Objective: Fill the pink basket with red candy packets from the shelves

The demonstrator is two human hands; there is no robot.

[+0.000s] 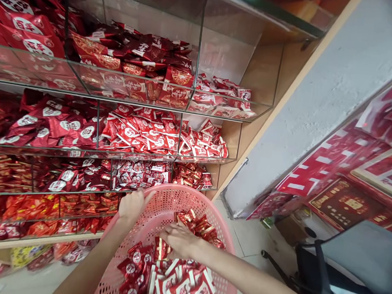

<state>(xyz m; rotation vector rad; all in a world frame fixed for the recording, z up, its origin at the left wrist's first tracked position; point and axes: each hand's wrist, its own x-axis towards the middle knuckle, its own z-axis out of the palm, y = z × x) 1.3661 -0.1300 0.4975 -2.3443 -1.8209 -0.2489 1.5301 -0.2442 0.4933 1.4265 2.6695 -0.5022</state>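
Note:
I hold a pink perforated plastic basket in front of tiered glass shelves. My left hand grips the basket's far rim, fingers curled over its edge. My right hand reaches down inside the basket, fingers bent among the wrapped sweets; whether it grips any is hidden. Inside lie red-and-white wrapped candies at the near side and shiny red-gold ones at the far side.
Glass shelf bins hold piles of red wrapped sweets in several tiers, divided by glass partitions. A grey wall stands to the right, with red printed boxes along it. A dark chair stands on the tiled floor at the lower right.

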